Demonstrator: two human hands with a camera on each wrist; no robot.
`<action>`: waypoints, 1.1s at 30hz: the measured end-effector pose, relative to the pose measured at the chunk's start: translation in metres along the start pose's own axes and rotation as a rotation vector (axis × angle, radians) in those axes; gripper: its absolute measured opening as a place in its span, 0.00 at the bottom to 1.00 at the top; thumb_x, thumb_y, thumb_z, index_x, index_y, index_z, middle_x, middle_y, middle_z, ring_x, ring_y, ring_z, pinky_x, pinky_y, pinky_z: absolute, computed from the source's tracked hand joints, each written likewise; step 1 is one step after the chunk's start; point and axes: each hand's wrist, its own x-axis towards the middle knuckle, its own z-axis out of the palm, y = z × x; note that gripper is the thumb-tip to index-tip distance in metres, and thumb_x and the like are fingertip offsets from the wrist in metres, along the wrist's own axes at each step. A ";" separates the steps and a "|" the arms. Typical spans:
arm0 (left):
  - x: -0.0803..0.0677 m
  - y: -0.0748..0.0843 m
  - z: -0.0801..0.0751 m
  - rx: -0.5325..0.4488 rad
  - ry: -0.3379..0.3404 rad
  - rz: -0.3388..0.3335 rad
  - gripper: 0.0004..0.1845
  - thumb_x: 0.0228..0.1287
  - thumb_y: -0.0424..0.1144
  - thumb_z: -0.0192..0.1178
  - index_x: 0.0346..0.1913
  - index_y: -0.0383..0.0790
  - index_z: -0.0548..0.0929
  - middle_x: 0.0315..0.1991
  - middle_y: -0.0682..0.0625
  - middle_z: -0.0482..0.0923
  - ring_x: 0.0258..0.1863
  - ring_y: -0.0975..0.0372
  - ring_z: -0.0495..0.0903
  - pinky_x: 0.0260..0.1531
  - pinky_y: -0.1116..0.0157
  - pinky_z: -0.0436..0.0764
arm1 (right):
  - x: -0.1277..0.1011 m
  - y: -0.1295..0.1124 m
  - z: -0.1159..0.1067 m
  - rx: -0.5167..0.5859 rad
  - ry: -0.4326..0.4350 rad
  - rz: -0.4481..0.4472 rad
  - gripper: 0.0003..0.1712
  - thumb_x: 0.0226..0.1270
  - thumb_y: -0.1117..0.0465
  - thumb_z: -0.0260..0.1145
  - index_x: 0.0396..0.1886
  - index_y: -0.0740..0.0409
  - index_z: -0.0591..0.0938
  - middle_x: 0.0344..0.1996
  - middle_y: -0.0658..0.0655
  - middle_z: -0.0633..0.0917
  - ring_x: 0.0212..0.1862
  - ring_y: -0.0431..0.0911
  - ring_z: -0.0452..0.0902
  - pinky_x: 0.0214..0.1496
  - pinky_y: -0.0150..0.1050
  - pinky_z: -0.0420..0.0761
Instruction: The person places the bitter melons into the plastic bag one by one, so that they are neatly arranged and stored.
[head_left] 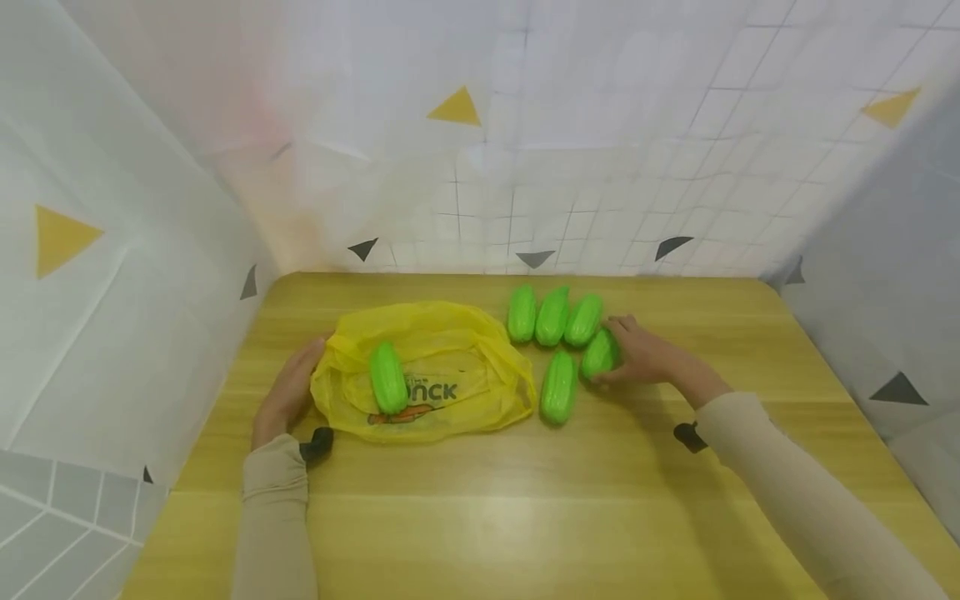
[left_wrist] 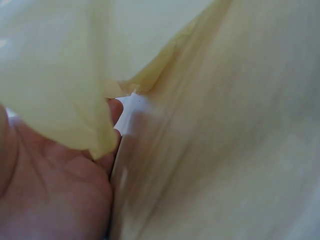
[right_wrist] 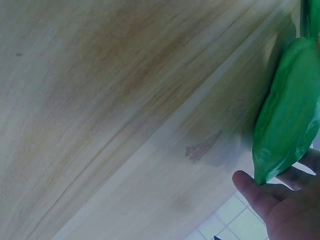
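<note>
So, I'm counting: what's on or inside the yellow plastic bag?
One glossy green cucumber-shaped object, in or on the bag (I can't tell which), covers part of its dark lettering; anything beneath is hidden.

1. The left forearm (head_left: 275,542) comes up almost straight, its pale beige sleeve (head_left: 276,473) bunched in folds near the wrist (head_left: 267,427).
2. From there the left hand (head_left: 291,387) angles inward, held low; seen from its own wrist, the palm (left_wrist: 60,192) faces the view, most of the fingers are covered, and a couple of fingertips (left_wrist: 115,110) peek out.
3. Over on the other side, the right forearm (head_left: 817,500) reaches forward and inward on a long slant, sleeved to the wrist.
4. The right hand (head_left: 641,354) is in a curved grasp, knuckles up, thumb (head_left: 607,378) nearer the body, fingers bent on the far side.
5. The two hands are well apart.
</note>
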 end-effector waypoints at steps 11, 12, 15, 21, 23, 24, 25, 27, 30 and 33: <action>-0.005 0.016 0.003 0.019 0.010 -0.030 0.34 0.78 0.58 0.38 0.78 0.43 0.53 0.79 0.45 0.48 0.77 0.52 0.47 0.77 0.49 0.46 | 0.002 0.009 0.006 0.008 0.045 0.009 0.60 0.50 0.38 0.76 0.71 0.71 0.61 0.66 0.75 0.64 0.62 0.69 0.68 0.65 0.65 0.70; -0.003 0.013 0.002 0.018 0.014 -0.031 0.34 0.78 0.59 0.38 0.78 0.44 0.53 0.79 0.46 0.49 0.77 0.52 0.47 0.77 0.49 0.46 | 0.002 0.011 0.007 0.007 0.048 0.019 0.60 0.50 0.37 0.76 0.70 0.70 0.62 0.66 0.75 0.65 0.62 0.68 0.70 0.64 0.64 0.71; 0.004 0.003 -0.002 0.017 0.017 -0.024 0.35 0.77 0.61 0.37 0.78 0.47 0.54 0.79 0.48 0.49 0.77 0.54 0.48 0.77 0.50 0.47 | 0.001 0.015 0.007 -0.004 0.052 0.049 0.60 0.47 0.34 0.76 0.71 0.66 0.63 0.67 0.73 0.65 0.63 0.68 0.69 0.64 0.65 0.71; 0.007 -0.003 -0.004 0.050 0.027 -0.004 0.37 0.75 0.63 0.38 0.78 0.48 0.53 0.79 0.49 0.48 0.77 0.55 0.46 0.77 0.50 0.46 | 0.000 0.014 0.006 -0.074 0.056 0.058 0.63 0.47 0.30 0.73 0.72 0.65 0.62 0.70 0.74 0.62 0.64 0.72 0.66 0.62 0.68 0.70; 0.004 0.001 -0.003 0.046 0.026 -0.005 0.36 0.76 0.62 0.38 0.78 0.45 0.53 0.79 0.48 0.47 0.77 0.53 0.45 0.77 0.49 0.45 | 0.000 0.013 0.006 -0.078 0.060 0.057 0.62 0.48 0.30 0.73 0.72 0.64 0.62 0.70 0.74 0.62 0.64 0.72 0.67 0.62 0.68 0.70; 0.003 0.003 -0.002 0.042 0.025 -0.006 0.36 0.76 0.61 0.38 0.78 0.44 0.52 0.79 0.47 0.47 0.78 0.53 0.45 0.77 0.49 0.44 | -0.001 0.012 0.006 -0.076 0.062 0.057 0.62 0.48 0.30 0.73 0.72 0.64 0.62 0.70 0.74 0.62 0.64 0.72 0.67 0.61 0.68 0.71; 0.001 0.006 -0.001 0.039 0.023 -0.006 0.36 0.77 0.60 0.38 0.78 0.43 0.52 0.79 0.47 0.46 0.78 0.53 0.44 0.77 0.49 0.44 | -0.002 0.012 0.006 -0.072 0.063 0.059 0.61 0.48 0.31 0.73 0.72 0.64 0.62 0.71 0.74 0.62 0.64 0.72 0.66 0.61 0.68 0.71; -0.003 0.012 0.002 0.031 0.020 -0.007 0.35 0.78 0.58 0.38 0.78 0.42 0.52 0.79 0.45 0.46 0.78 0.52 0.43 0.77 0.49 0.43 | -0.003 0.011 0.005 -0.065 0.061 0.062 0.62 0.48 0.32 0.74 0.72 0.65 0.61 0.71 0.74 0.61 0.64 0.72 0.66 0.62 0.68 0.70; -0.007 0.017 0.004 0.020 0.015 -0.007 0.33 0.79 0.55 0.37 0.78 0.41 0.52 0.79 0.45 0.46 0.78 0.53 0.44 0.77 0.50 0.44 | -0.005 0.011 0.003 -0.046 0.063 0.063 0.65 0.48 0.33 0.75 0.73 0.67 0.58 0.71 0.74 0.60 0.64 0.72 0.67 0.62 0.68 0.71; -0.009 0.018 0.006 0.018 0.014 -0.004 0.33 0.79 0.55 0.37 0.77 0.40 0.52 0.79 0.44 0.47 0.78 0.52 0.45 0.77 0.50 0.45 | -0.004 0.012 -0.002 -0.033 0.073 0.059 0.67 0.47 0.34 0.76 0.75 0.67 0.54 0.72 0.73 0.59 0.64 0.71 0.67 0.62 0.67 0.71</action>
